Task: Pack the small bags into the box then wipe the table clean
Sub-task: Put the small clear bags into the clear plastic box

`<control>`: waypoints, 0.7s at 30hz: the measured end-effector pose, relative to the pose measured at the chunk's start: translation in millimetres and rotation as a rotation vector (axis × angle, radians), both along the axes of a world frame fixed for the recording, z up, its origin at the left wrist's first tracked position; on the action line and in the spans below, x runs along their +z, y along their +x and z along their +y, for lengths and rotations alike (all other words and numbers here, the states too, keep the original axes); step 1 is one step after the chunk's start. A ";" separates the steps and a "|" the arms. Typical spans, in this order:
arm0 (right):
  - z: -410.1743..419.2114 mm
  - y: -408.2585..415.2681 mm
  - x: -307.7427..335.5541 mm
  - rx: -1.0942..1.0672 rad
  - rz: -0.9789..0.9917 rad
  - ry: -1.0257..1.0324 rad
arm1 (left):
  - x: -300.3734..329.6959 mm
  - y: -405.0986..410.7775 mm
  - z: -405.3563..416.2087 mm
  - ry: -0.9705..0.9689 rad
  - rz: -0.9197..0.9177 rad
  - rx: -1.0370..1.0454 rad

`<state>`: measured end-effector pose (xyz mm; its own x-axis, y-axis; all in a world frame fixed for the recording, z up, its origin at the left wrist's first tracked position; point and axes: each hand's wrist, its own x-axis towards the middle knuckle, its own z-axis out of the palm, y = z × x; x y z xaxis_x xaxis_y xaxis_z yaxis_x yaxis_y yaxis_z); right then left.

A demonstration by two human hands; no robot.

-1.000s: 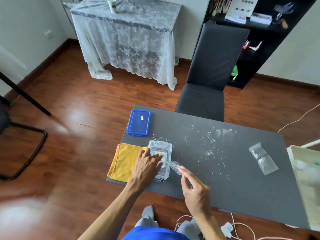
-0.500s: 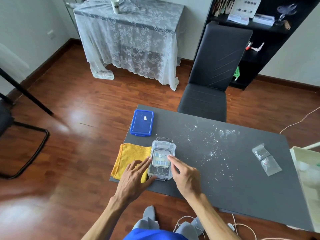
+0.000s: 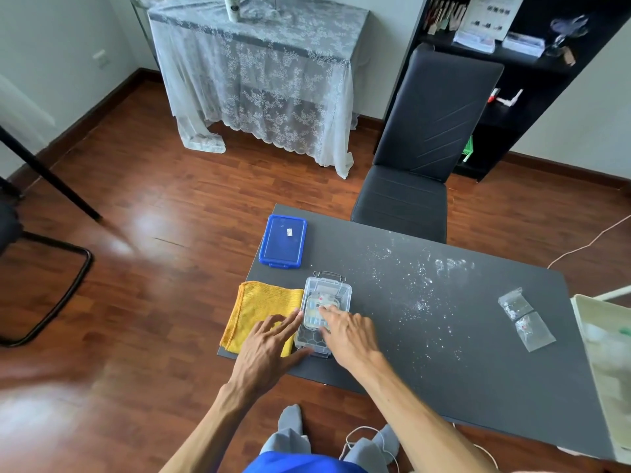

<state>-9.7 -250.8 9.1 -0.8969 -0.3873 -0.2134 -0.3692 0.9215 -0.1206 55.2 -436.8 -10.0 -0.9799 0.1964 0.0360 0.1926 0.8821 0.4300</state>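
Observation:
A clear plastic box (image 3: 342, 291) sits open near the front left of the dark table (image 3: 426, 336), with small bags inside. My right hand (image 3: 348, 332) rests over the box, fingertips pressing down on the bags in it. My left hand (image 3: 269, 346) lies flat with spread fingers on the yellow cloth (image 3: 259, 305), its fingertips touching the box's left wall. Two more small clear bags (image 3: 526, 319) lie at the table's right side. The box's blue lid (image 3: 282, 241) lies at the far left corner. White crumbs (image 3: 420, 285) speckle the table's middle.
A black chair (image 3: 420, 155) stands behind the table. A cream bin (image 3: 604, 356) sits at the right edge. A lace-covered side table (image 3: 259, 73) and a dark shelf (image 3: 512, 63) line the back wall. White cables (image 3: 365, 438) lie on the floor by my feet.
My right hand brought a small bag from the box's right side into the box and now presses on it. My left hand slid off the box onto the cloth.

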 end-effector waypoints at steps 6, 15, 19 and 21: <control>14.2 0.8 6.0 -0.031 -0.051 -0.138 | 1.8 -1.5 -1.3 0.062 -0.031 0.012; 80.2 29.6 18.0 -0.434 0.151 -0.727 | 15.4 -12.1 27.7 0.273 0.060 0.036; 123.1 34.3 19.2 -0.613 0.208 -0.738 | 32.2 -36.7 71.9 0.269 0.076 -0.068; 145.1 36.8 18.9 -0.676 0.211 -0.718 | 37.6 -48.7 97.3 0.247 0.059 -0.128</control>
<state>27.1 -105.7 28.0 -0.9686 0.2417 0.0588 0.1259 0.6802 -0.7221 6.5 -339.6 27.6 -0.9424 0.2967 0.1542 0.3268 0.7188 0.6136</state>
